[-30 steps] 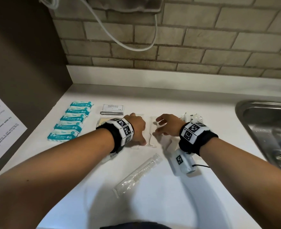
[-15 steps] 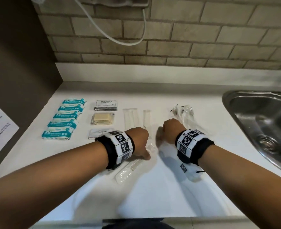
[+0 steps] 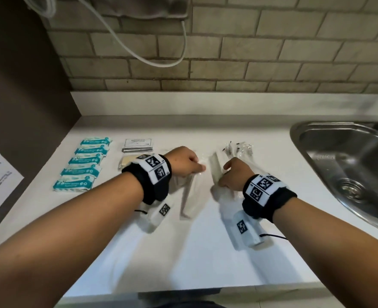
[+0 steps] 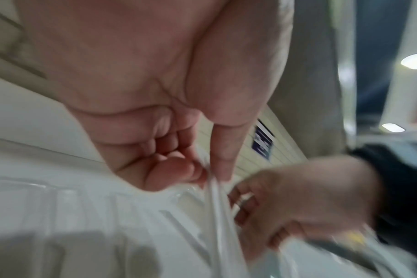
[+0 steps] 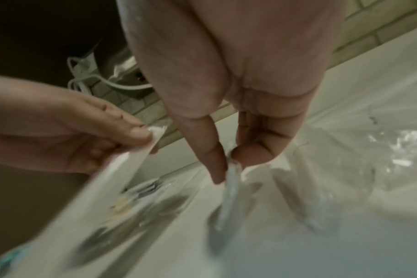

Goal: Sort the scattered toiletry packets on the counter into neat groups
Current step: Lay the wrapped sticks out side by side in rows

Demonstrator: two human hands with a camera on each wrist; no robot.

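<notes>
Five teal-and-white packets [image 3: 84,164] lie in one column on the white counter [image 3: 206,252]; beside them one grey sachet [image 3: 138,144] and one yellow-filled packet [image 3: 125,163]. Two hands, left hand [image 3: 184,163] and right hand [image 3: 233,177], each pinch one long clear packet; the clear wrappers [image 3: 239,150] behind are too tangled to count

Both bare forearms reach forward side by side, each wrist wrapped in a black band with white marker tags. The left hand [image 3: 184,162] pinches a long clear plastic packet [image 3: 189,196] between thumb and fingers; the right hand [image 3: 233,174] pinches another clear packet [image 3: 216,171].
</notes>
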